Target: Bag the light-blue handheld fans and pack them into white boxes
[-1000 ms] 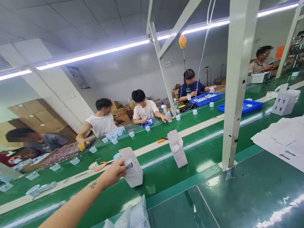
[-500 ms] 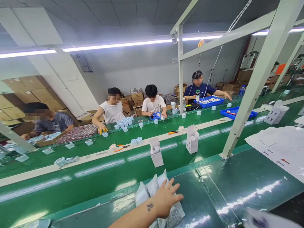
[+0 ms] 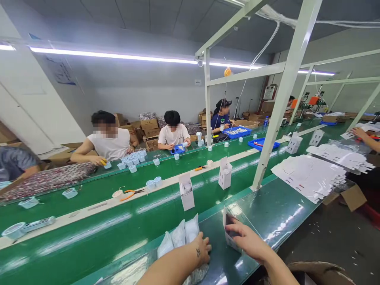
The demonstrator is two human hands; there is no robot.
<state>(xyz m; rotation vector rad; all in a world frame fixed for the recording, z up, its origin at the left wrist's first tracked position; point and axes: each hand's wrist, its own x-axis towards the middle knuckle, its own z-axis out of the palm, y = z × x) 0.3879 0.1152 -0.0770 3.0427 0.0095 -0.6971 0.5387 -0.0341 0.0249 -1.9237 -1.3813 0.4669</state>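
Note:
My left hand (image 3: 203, 248) lies over a row of puffy, translucent plastic packets (image 3: 178, 234) on the near bench, its fingers curled down around one. Part of that packet is covered by the hand and forearm. To the right, my right hand (image 3: 247, 238) grips a small white box (image 3: 229, 233) that stands on the bench with its top flap up. The thumb and fingers wrap the box's upper edge, so its inside is mostly hidden.
A green conveyor (image 3: 115, 221) carries white boxes, one an upright open box (image 3: 186, 194). Pliers (image 3: 130, 194) and pale blue cups (image 3: 153, 183) lie beyond. A slanted metal post (image 3: 277, 103) rises from the bench; flat white box blanks (image 3: 308, 174) lie right. Co-workers sit opposite.
My left hand has gone from spread fingers to curled on the packets. My right hand has come into view with the white box, which was a blur at the lower right. The view has turned right.

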